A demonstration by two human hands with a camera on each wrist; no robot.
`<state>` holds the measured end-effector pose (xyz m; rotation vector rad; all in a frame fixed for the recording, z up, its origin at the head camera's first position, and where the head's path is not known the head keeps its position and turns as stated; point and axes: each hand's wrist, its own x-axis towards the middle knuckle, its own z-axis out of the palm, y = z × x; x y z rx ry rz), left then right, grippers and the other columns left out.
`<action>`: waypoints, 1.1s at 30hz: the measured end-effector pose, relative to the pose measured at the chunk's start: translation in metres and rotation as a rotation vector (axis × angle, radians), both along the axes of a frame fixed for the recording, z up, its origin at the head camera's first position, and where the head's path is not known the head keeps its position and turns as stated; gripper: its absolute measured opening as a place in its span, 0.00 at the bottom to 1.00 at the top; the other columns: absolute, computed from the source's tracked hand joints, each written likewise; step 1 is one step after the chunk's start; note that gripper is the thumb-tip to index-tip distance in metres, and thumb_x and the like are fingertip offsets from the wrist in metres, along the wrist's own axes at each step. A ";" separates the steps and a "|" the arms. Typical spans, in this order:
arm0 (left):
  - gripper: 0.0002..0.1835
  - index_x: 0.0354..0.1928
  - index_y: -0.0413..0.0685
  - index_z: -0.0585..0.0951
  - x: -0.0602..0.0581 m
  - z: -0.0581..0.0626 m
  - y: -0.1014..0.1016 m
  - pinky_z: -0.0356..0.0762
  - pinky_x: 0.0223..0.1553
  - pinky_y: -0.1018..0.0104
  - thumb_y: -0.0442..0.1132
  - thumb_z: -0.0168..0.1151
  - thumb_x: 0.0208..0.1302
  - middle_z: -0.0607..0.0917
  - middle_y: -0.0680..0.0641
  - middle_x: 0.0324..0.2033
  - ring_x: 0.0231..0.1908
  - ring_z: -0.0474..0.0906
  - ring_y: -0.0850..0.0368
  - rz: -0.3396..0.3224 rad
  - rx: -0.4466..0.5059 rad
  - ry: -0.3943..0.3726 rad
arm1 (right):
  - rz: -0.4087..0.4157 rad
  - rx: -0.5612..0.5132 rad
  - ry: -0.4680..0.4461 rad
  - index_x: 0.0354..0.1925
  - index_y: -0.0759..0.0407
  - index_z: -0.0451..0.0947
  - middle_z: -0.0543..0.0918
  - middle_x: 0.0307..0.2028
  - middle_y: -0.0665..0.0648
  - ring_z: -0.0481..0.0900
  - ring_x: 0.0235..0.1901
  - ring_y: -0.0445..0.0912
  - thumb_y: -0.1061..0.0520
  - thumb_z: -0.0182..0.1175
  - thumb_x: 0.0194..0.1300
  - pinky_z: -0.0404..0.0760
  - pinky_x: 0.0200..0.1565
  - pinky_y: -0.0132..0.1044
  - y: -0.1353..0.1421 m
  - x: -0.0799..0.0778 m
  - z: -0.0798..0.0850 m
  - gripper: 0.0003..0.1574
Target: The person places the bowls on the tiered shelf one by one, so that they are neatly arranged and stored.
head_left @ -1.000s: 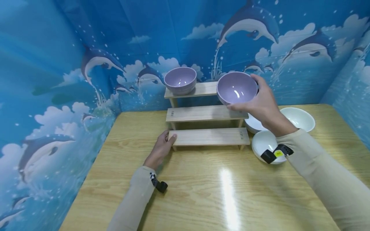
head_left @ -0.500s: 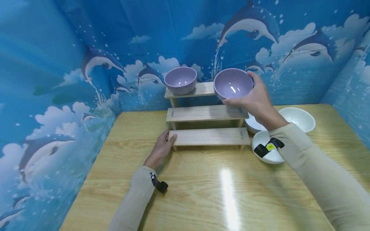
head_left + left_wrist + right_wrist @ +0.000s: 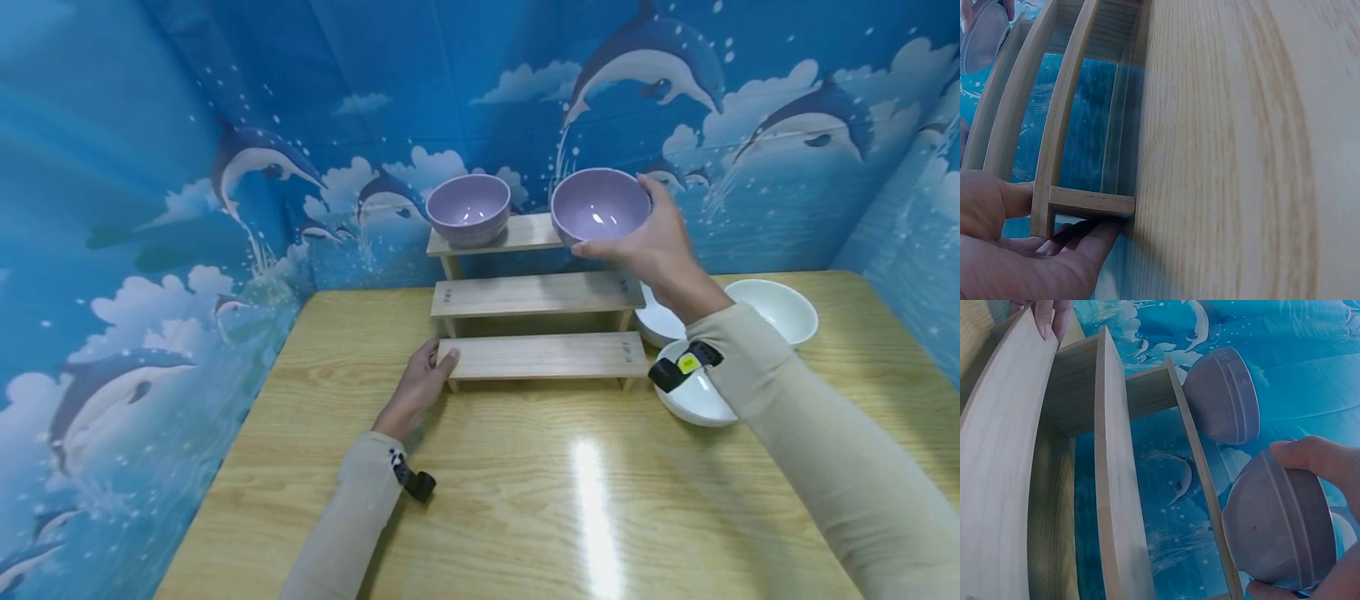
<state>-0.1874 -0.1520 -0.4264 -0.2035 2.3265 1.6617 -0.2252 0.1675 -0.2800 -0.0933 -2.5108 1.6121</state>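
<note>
A wooden three-tier stand (image 3: 540,357) is on the table. My left hand (image 3: 418,385) grips the left end of its lowest tier, thumb on top; in the left wrist view the fingers (image 3: 1094,247) reach beneath that end. With my right hand (image 3: 660,242) I hold a purple bowl (image 3: 600,204) by its right side, thumb at the front. The bowl is upright at the right end of the top tier, its base right at the board in the right wrist view. Another purple bowl (image 3: 468,212) sits on the left end of the top tier.
Several white bowls stand right of the stand: one at the back (image 3: 776,310), one in front (image 3: 697,398) partly behind my right wrist, and one (image 3: 658,317) close by the stand. A blue dolphin-print cloth (image 3: 480,92) hangs behind the wooden table (image 3: 510,500).
My right hand has moved the purple bowl left and farther back, over the right end of the top tier. My left hand and the stand have stayed put.
</note>
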 end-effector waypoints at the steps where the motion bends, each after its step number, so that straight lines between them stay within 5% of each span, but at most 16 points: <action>1: 0.35 0.80 0.49 0.53 0.000 0.000 0.000 0.57 0.74 0.47 0.52 0.49 0.80 0.65 0.41 0.74 0.73 0.61 0.46 0.000 0.000 -0.001 | 0.000 -0.004 -0.003 0.82 0.48 0.40 0.53 0.77 0.58 0.58 0.72 0.57 0.47 0.84 0.46 0.70 0.67 0.56 0.000 -0.001 0.001 0.81; 33: 0.36 0.81 0.50 0.52 0.000 -0.001 0.000 0.55 0.74 0.46 0.54 0.49 0.79 0.64 0.41 0.74 0.73 0.61 0.45 0.010 0.001 -0.014 | -0.032 -0.058 -0.047 0.82 0.45 0.37 0.51 0.78 0.56 0.57 0.73 0.54 0.42 0.81 0.49 0.69 0.69 0.49 -0.007 -0.027 0.002 0.79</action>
